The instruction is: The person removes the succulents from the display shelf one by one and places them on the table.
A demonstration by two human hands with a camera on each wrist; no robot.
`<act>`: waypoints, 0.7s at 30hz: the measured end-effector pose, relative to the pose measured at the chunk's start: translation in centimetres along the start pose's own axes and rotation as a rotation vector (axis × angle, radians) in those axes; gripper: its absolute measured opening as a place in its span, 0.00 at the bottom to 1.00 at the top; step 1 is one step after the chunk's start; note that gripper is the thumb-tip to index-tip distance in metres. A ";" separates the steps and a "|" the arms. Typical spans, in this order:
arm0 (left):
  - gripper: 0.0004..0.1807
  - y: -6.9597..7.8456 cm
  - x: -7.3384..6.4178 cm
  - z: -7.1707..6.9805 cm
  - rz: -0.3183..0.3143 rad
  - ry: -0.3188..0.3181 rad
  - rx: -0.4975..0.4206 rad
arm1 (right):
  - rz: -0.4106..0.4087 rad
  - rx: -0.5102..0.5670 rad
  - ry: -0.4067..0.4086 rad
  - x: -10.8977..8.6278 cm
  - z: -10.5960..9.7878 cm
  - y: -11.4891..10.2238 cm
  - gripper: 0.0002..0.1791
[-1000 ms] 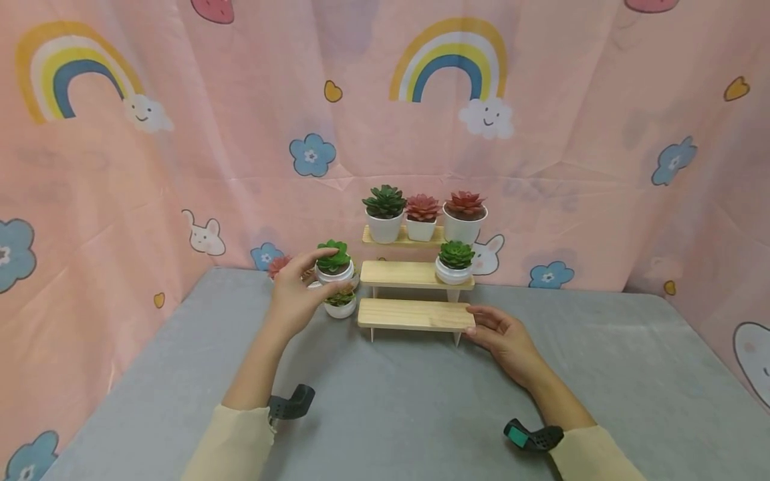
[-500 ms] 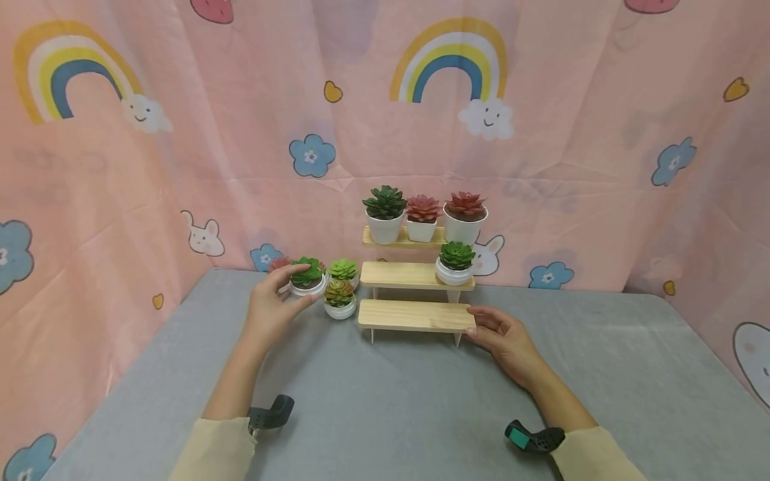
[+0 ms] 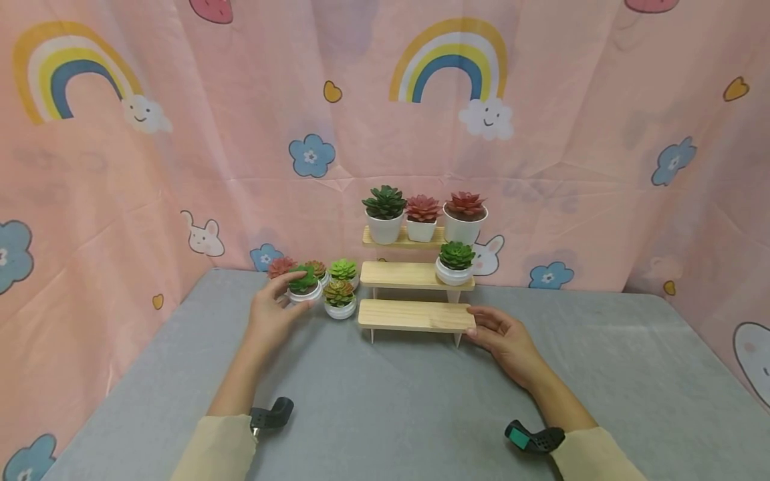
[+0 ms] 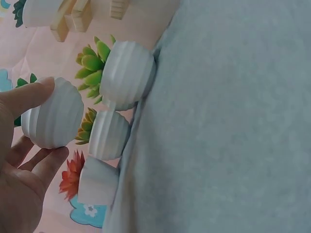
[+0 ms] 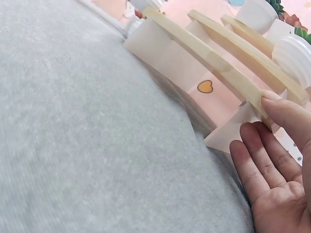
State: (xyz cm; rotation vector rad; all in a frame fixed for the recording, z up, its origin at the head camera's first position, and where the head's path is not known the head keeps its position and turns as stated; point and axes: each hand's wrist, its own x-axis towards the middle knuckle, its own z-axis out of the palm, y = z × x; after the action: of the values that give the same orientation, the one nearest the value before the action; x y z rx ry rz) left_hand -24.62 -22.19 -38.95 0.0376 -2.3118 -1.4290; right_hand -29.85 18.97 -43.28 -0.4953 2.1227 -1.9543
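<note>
Nearest on the grey table (image 3: 397, 407) was the R hand (image 3: 506, 342), thumb and fingers lightly pinching, as far as I could tell, the R end of the bottom tier (image 3: 415, 315). About level across the way, the L hand (image 3: 269, 312) gripped the green pot (image 3: 305, 292) btwn thumb and fingertips; in the L wrist view its base looked off the table. The stand (image 3: 418, 275) ran its long axis L–R across the person, w/ the green pot off to its L. So the L hand was the near one, the R hand well apart at the opp. end, tier in btwn. Btwn pot and stand stood the speckled pot (image 3: 339, 308) and, a bit farther, the lime pot (image 3: 344, 270), the latter just beside the stand. Past the green pot, partly hidden, sat the rusty plant (image 3: 317, 268) and red plant (image 3: 280, 266). The middle tier (image 3: 397, 274) bore one potted plant (image 3: 455, 267) at its R end; the top tier (image 3: 440, 236), farthest, bore three pots (image 3: 422, 230). Behind all that, pink curtain (image 3: 541, 147).
</note>
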 end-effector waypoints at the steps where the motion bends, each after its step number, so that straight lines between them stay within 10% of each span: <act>1: 0.27 -0.1 0.0 0.0 -0.005 0.004 -0.003 | -0.002 0.002 -0.001 0.0 0.0 0.0 0.31; 21: 0.28 -3.0 -0.2 0.8 -0.085 -0.065 0.006 | 0.017 0.000 0.014 0.0 0.1 -0.2 0.32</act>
State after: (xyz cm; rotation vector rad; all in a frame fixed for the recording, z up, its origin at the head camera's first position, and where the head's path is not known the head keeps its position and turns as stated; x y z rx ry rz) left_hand -25.29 -22.91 -41.94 0.0937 -2.3932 -1.4846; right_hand -29.78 18.88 -43.12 -0.4637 2.1286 -1.9538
